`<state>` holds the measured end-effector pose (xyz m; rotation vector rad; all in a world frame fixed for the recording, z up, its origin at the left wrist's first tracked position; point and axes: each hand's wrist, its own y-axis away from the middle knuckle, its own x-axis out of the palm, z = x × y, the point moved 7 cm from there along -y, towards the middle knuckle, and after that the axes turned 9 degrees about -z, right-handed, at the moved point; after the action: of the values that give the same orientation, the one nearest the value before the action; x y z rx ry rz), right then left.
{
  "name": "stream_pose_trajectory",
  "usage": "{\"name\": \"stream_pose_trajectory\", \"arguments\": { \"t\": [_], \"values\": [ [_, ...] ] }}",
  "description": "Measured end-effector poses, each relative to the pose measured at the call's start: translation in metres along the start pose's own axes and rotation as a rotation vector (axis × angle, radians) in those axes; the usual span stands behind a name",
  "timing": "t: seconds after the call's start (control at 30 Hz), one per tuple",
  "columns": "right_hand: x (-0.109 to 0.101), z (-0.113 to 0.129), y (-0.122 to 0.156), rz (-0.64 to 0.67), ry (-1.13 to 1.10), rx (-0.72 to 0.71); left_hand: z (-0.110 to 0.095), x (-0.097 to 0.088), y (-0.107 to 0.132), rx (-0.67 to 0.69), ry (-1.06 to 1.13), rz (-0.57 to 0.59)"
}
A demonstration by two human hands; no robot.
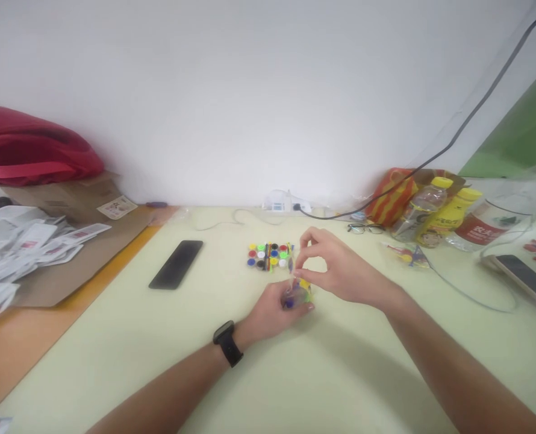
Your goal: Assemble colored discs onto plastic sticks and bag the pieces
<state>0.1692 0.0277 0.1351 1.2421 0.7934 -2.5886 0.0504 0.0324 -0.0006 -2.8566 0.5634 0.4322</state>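
My left hand (pixel 274 313), with a black watch on the wrist, is closed around a small clear packet of coloured pieces (pixel 297 295) just above the pale table (pixel 295 374). My right hand (pixel 335 265) is right over it, thumb and forefinger pinched at the packet's top edge. Just beyond the hands lies a flat set of small coloured round pieces and sticks (pixel 270 255), laid out in rows.
A black phone (pixel 176 264) lies to the left. White packets (pixel 19 247) and cardboard sit far left under a red bag (pixel 28 147). Glasses (pixel 365 228), bottles (pixel 435 214), another small packet (pixel 408 254), a second phone (pixel 525 277) and cables are on the right.
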Motion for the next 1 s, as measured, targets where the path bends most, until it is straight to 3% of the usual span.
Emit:
{"name": "stream_pose_trajectory", "arguments": {
  "t": [0.27, 0.5, 0.63, 1.0],
  "values": [
    [0.003, 0.0, -0.007, 0.07, 0.094, -0.074, 0.003, -0.002, -0.001, -0.019, 0.002, -0.012],
    [-0.025, -0.001, -0.011, -0.064, 0.012, -0.054, 0.002, -0.001, -0.002, -0.01, 0.033, -0.009],
    [-0.034, -0.006, -0.011, 0.017, -0.124, -0.008, 0.001, -0.002, -0.002, -0.016, 0.025, -0.025],
    [-0.028, 0.002, -0.005, 0.154, -0.216, -0.042, 0.006, -0.001, -0.002, -0.027, 0.027, -0.013]
  ]
}}
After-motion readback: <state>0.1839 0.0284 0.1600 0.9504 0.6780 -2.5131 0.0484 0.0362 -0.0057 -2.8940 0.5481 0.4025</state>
